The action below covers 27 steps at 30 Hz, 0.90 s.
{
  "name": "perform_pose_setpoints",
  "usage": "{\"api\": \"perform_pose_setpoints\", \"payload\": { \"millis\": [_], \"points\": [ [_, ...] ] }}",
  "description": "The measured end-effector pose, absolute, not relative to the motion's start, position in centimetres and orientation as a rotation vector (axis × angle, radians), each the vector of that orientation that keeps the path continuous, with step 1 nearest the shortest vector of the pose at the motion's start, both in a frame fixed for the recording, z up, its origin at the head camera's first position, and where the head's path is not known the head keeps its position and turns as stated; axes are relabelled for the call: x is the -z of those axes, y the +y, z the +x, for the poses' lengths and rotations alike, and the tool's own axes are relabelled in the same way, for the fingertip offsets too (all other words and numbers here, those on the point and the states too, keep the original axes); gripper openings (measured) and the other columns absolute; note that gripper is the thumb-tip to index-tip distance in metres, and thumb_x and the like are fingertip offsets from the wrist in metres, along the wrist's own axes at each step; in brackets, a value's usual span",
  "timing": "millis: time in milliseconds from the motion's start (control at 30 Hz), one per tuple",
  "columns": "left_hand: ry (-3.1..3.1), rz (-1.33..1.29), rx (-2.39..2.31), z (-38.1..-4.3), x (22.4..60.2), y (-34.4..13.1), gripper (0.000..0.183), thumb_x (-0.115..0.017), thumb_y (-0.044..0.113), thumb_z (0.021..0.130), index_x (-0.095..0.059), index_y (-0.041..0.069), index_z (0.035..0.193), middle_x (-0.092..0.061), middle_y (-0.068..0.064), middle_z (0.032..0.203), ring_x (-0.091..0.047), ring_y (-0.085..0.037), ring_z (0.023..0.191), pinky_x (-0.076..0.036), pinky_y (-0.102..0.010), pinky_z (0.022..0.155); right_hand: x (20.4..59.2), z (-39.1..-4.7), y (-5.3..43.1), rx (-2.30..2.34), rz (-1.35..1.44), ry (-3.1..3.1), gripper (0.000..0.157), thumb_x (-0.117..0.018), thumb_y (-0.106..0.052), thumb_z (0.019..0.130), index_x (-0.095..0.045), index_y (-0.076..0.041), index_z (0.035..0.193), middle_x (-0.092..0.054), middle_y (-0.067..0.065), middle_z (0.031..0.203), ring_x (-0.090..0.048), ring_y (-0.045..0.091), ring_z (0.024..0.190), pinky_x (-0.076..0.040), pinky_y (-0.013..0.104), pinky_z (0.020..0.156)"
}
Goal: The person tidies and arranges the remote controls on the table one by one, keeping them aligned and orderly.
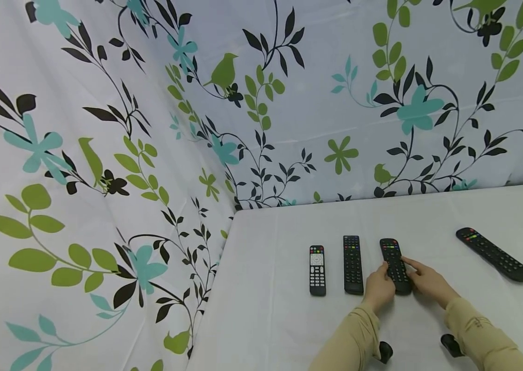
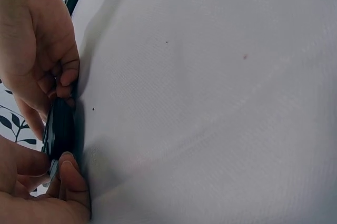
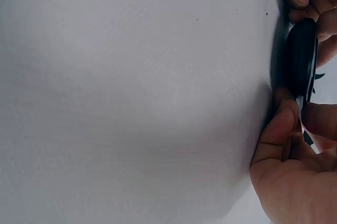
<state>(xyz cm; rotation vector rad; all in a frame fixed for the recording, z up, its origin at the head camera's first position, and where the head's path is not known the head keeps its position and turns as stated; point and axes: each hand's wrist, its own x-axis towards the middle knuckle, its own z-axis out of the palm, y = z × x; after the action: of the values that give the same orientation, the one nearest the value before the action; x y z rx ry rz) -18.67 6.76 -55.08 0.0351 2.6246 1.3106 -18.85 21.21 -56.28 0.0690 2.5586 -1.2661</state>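
Both my hands are on a black remote control (image 1: 390,255), the third from the left of several on the white table. My left hand (image 1: 378,289) pinches its left edge, thumb on top. On the opposite edge my right hand (image 1: 432,284) grips it in the same way. The left wrist view shows the rounded near end of the remote (image 2: 61,129) between the two hands, fingertips low beside the cloth. In the right wrist view the remote (image 3: 300,58) again sits between them, close over the cloth; whether it touches, I cannot tell.
To the left lie a black remote (image 1: 353,265) and a smaller one with white buttons (image 1: 317,273). A longer remote (image 1: 493,255) lies slanted at the right. Patterned curtains (image 1: 298,118) stand behind and left of the white table (image 1: 266,268).
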Motion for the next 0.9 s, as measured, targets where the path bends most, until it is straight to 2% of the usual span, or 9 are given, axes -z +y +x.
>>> {"api": "perform_pose_setpoints", "payload": {
  "millis": [267, 367, 500, 667, 800, 900],
  "points": [
    [2.640, 0.046, -1.303, -18.8, 54.7, 6.6, 0.044, -0.049, 0.006, 0.085, -0.057, 0.011, 0.128, -0.063, -0.004, 0.124, -0.060, -0.014, 0.114, -0.048, -0.025, 0.091, 56.2, -19.1, 20.9, 1.273, 0.066, 2.561, 0.050, -0.032, -0.015, 0.096, -0.025, 0.005, 0.142, -0.048, 0.006, 0.071, -0.045, 0.017, 0.065, -0.036, 0.029, 0.059],
    [2.636, 0.040, -1.315, -18.9, 54.8, 6.5, 0.044, -0.049, 0.006, 0.085, -0.057, 0.011, 0.128, -0.063, -0.005, 0.124, -0.060, -0.014, 0.114, -0.048, -0.026, 0.091, 56.1, -19.3, 20.9, 1.226, 0.063, 2.589, 0.050, -0.032, -0.016, 0.096, -0.026, 0.004, 0.142, -0.055, 0.019, 0.084, -0.049, 0.023, 0.073, -0.037, 0.031, 0.063],
    [2.622, 0.022, -1.340, -19.1, 55.1, 6.5, 0.044, -0.048, 0.006, 0.086, -0.056, 0.011, 0.129, -0.063, -0.005, 0.125, -0.059, -0.015, 0.116, -0.047, -0.027, 0.093, 56.1, -19.5, 20.7, 1.173, 0.054, 2.622, 0.050, -0.031, -0.016, 0.096, -0.026, 0.004, 0.142, -0.052, 0.028, 0.103, -0.049, 0.028, 0.082, -0.037, 0.031, 0.066],
    [2.631, 0.032, -1.326, -19.3, 55.4, 6.6, 0.044, -0.047, 0.006, 0.086, -0.057, 0.011, 0.128, -0.064, -0.006, 0.123, -0.060, -0.016, 0.114, -0.048, -0.027, 0.092, 56.0, -19.4, 20.6, 1.194, 0.075, 2.605, 0.051, -0.029, -0.015, 0.096, -0.025, 0.004, 0.142, -0.051, 0.027, 0.100, -0.047, 0.024, 0.075, -0.034, 0.030, 0.062],
    [2.586, 0.019, -1.348, -19.5, 55.3, 6.6, 0.047, -0.047, 0.006, 0.085, -0.054, 0.011, 0.131, -0.061, -0.005, 0.127, -0.058, -0.016, 0.118, -0.046, -0.028, 0.097, 56.0, -19.6, 20.6, 1.169, 0.077, 2.612, 0.050, -0.026, -0.014, 0.096, -0.024, 0.005, 0.142, -0.046, 0.039, 0.121, -0.049, 0.031, 0.085, -0.041, 0.039, 0.071],
    [2.571, 0.009, -1.352, -19.8, 55.3, 6.6, 0.049, -0.047, 0.006, 0.084, -0.051, 0.010, 0.133, -0.060, -0.005, 0.129, -0.056, -0.016, 0.121, -0.044, -0.029, 0.099, 55.6, -19.7, 20.7, 1.150, 0.066, 2.613, 0.049, -0.023, -0.014, 0.097, -0.023, 0.008, 0.141, -0.037, 0.041, 0.131, -0.047, 0.039, 0.094, -0.043, 0.048, 0.080]
  ]
}}
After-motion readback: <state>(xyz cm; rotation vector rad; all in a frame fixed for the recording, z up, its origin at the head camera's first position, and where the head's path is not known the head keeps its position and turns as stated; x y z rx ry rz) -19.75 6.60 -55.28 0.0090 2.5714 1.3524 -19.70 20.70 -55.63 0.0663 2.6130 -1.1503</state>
